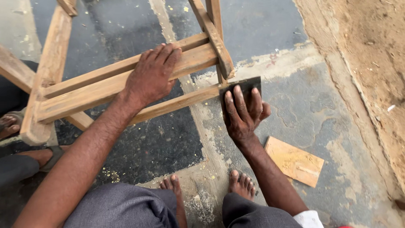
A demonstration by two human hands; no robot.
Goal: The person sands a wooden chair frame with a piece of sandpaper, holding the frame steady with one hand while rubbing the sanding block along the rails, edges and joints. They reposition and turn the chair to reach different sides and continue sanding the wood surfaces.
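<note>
An informal outdoor carpentry spot is suggested; a bare wooden frame (118,80) is laid on a patched concrete floor (295,97); sawdust is scattered beside an earthen verge (371,50).

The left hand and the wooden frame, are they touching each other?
Touching. The head view shows the left hand lying flat, palm down, on a rail of the wooden frame, fingers spread over it with no gap.

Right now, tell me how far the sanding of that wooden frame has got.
Done: pale dust lies under the wooden frame. In hand: the left hand steadies a rail while the right hand presses a dark abrasive sheet against the lower rail's end. How much remains can't be judged.
</note>
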